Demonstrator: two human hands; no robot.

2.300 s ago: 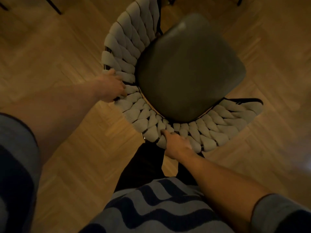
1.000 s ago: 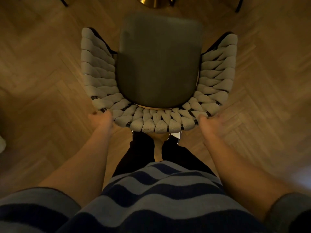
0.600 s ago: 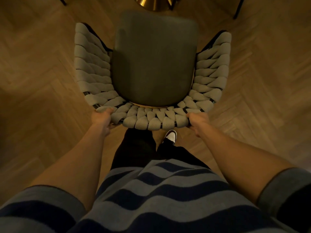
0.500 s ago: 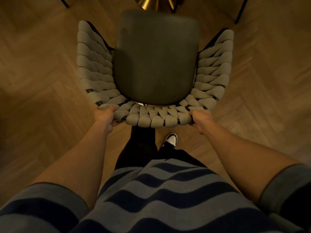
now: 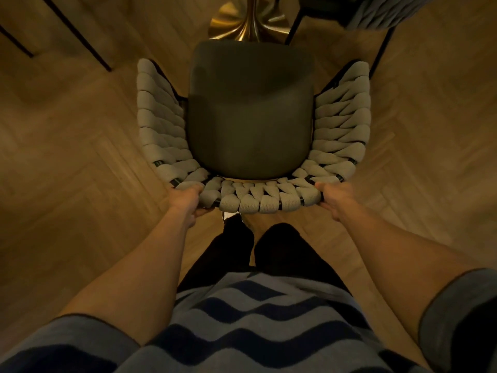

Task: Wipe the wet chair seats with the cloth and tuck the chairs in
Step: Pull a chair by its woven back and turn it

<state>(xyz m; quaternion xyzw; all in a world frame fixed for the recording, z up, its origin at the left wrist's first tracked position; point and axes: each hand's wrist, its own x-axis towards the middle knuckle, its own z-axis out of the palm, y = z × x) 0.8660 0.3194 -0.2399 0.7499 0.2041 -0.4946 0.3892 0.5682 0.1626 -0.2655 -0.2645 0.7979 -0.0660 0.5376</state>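
A herringbone wooden floor [image 5: 80, 184] spreads beneath a chair with a grey woven-rope back and dark padded seat [image 5: 250, 111], which faces a brass pedestal table base [image 5: 246, 22]. The left hand [image 5: 188, 197] and right hand [image 5: 333, 195] each grasp the backrest's rear corners, fingers curled round the rope. No cloth is visible. Pushed straight on, the seat's front edge could strike the brass base; a second chair's thin black legs [image 5: 382, 47] crowd the right, while the floor lies more open on the left.
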